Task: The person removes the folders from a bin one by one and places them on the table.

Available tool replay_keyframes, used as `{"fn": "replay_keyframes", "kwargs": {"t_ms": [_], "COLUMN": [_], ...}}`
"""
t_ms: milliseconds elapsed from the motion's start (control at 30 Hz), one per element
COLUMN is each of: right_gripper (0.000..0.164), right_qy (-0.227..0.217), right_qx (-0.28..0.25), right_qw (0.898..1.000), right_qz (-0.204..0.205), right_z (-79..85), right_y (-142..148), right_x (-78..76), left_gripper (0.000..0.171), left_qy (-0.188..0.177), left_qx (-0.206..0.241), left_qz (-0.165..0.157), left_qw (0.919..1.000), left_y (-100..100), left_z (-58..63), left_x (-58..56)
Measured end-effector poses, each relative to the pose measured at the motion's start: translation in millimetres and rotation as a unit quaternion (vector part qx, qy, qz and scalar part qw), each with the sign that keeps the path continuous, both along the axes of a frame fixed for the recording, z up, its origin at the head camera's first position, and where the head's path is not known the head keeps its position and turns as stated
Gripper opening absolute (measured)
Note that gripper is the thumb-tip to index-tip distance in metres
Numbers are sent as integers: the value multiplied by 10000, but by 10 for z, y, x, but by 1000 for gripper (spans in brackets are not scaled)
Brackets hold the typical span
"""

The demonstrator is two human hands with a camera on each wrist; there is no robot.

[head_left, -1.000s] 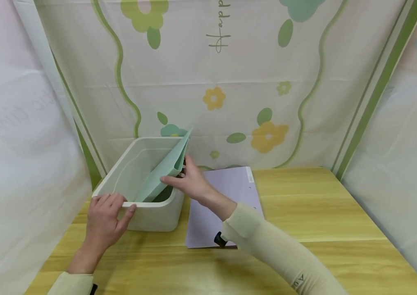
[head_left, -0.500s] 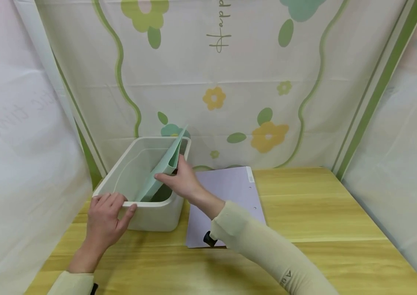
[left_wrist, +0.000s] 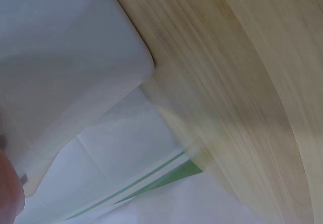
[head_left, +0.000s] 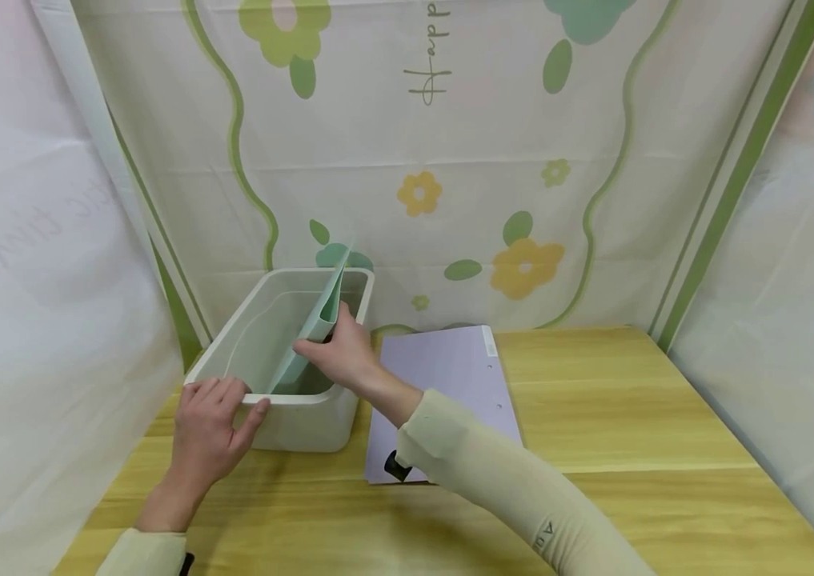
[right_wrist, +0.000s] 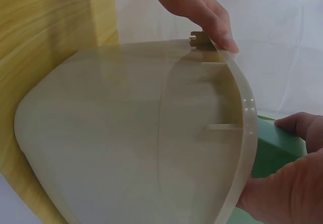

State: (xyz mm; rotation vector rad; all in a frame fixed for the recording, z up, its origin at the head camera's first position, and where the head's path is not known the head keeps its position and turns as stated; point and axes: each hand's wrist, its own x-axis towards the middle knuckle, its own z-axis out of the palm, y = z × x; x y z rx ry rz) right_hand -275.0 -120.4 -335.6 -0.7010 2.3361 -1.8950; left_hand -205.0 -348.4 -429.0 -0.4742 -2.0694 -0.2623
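A pale mint-green folder (head_left: 320, 318) leans at a slant inside the white plastic bin (head_left: 303, 426), its top sticking out above the rim. My right hand (head_left: 346, 352) holds the folder by its near edge, thumb on one side and fingers on the other; some fingers are hidden behind it. In the right wrist view the green folder (right_wrist: 277, 151) shows beyond the bin's rim, between thumb and fingers. My left hand (head_left: 210, 428) grips the bin's front-left rim, fingers over the edge and thumb outside. Only a fingertip of it shows in the left wrist view.
Right of the bin, a lavender sheet-like folder (head_left: 424, 360) with punched holes and a white label lies flat on the wooden table (head_left: 594, 416), partly under my right forearm. A flower-printed cloth (head_left: 479, 128) hangs behind, with white cloth at both sides.
My right hand has moved left and slightly inward with the mint folder, which now stands steeper and farther over the bin. My left hand keeps its grip on the rim.
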Motion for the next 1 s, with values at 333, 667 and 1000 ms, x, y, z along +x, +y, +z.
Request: {"fn": "replay_keyframes", "kwargs": {"t_ms": [333, 667, 1000], "right_gripper": [59, 55, 55], "right_qy": [-304, -415, -401], "right_qx": [-154, -512, -496], "right_qw": [9991, 9973, 9977], "right_qz": [-233, -328, -234], "right_z": [-3, -6, 0], "right_y": [-93, -58, -11], "right_x": [0, -4, 3], "left_gripper": [58, 58, 58], "left_qy": [-117, -170, -438], "left_qx": [-63, -79, -206], "left_qz": [70, 56, 94], "left_qw": [9999, 9998, 9988], "left_y": [9, 18, 7], "left_z": [3, 17, 50], "left_x": [19, 30, 83]}}
